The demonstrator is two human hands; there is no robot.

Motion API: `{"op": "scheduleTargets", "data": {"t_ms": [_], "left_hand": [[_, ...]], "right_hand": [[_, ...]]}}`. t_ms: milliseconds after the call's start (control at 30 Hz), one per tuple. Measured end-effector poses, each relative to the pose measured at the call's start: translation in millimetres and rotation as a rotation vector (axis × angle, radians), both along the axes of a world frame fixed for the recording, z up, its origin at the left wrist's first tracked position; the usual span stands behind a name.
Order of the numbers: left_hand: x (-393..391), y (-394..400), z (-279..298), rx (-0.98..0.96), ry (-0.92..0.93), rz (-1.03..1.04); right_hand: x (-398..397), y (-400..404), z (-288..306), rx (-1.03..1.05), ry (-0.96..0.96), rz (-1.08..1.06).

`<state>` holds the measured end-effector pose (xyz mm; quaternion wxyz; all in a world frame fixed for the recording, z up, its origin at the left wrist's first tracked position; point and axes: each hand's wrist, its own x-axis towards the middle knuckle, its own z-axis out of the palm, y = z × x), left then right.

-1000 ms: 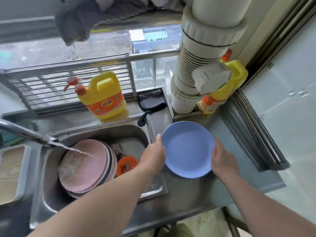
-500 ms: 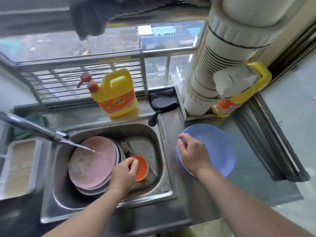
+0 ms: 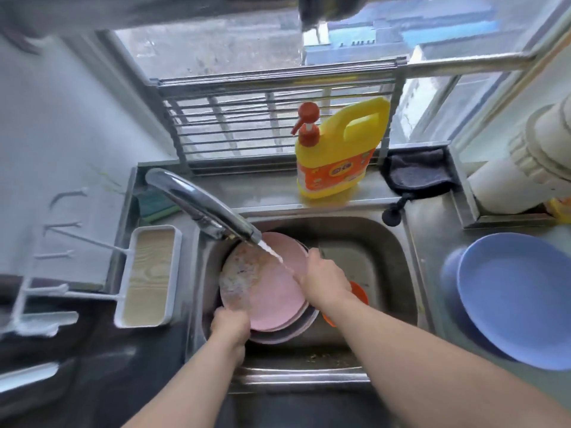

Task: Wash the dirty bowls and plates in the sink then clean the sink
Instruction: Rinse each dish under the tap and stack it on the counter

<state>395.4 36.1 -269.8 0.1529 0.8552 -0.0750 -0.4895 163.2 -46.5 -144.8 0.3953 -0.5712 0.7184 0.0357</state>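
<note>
Both of your hands were in the sink (image 3: 398, 261). Your left hand (image 3: 231, 324) gripped the near rim of the top pink plate (image 3: 262, 285), fingers curled over its edge. Your right hand (image 3: 321, 281) lay on the plate's far right rim; whether it gripped the plate or something beneath it could not be told. The tap (image 3: 204, 205) ran onto the plate, which carried food residue on its left half and sat atop a stack of plates. An orange bowl (image 3: 360, 293) lay partly hidden under your right wrist. A blue plate (image 3: 519, 301) rested on the counter, right. Risks: wet rim slipping from a one-sided grip; lifting could shift the stack below; the stream could splash off a tilted plate onto the counter.
</note>
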Motion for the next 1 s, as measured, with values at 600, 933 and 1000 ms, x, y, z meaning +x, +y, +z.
{"op": "scheduleTargets", "data": {"t_ms": [600,933,1000], "left_hand": [[-81.1,-21.1,186.0,0.069,0.77,0.537],[-78.2,-23.0,222.5,0.102,0.787,0.168],[-67.3,-29.2,231.0,0.023,0.743,0.093]], "right_hand": [[-43.3,18.5,125.6,-0.002,-0.169,-0.371],[-85.8,39.7,144.2,0.107,-0.262,-0.626],[-84.2,49.7,130.9,0.138,-0.279,-0.645]]}}
